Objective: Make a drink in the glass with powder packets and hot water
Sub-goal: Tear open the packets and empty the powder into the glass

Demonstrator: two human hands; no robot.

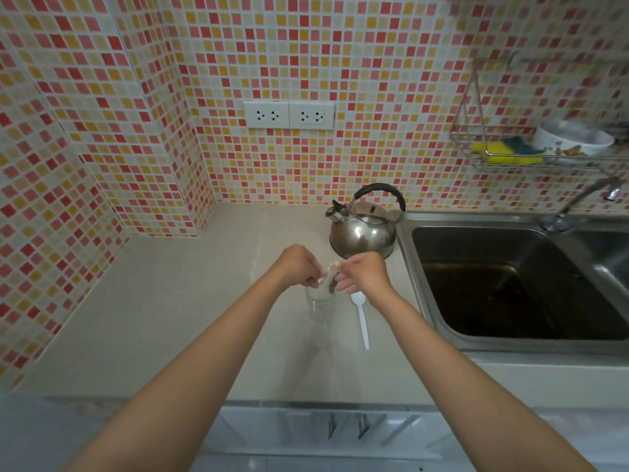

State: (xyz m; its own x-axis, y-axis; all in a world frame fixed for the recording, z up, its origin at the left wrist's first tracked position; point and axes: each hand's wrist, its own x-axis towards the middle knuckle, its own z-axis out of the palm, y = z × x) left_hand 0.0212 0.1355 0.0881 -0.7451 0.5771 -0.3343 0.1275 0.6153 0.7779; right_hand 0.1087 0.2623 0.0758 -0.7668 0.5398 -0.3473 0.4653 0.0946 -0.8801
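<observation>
Near the middle of the pale countertop (170,301), a clear glass (318,306) is stood upright, and a slim powder packet (331,279) is held tilted over its mouth, the lower end dipped toward the rim. The packet is pinched by both hands: its lower part is gripped in the closed fingers of the left hand (299,265), while its upper tip is nipped between the thumb and forefinger of the right hand (366,272), whose other fingers are spread loosely. Whether powder is falling cannot be told, as the packet is small and blurred.

Just beside the glass, on its right, a white plastic spoon (362,318) is laid flat on the counter, bowl toward the wall and partly covered by the right hand. Behind the hands a steel kettle (362,233) with a black handle is set close against the edge of the steel sink (510,284). A tap (585,202) is seen behind the sink. On the mosaic-tiled wall (391,80) a pair of white sockets (289,115) is mounted, and well to the right a wire rack (476,144) is hung, in which a yellow sponge (500,155) and a white bowl (575,139) are kept.
</observation>
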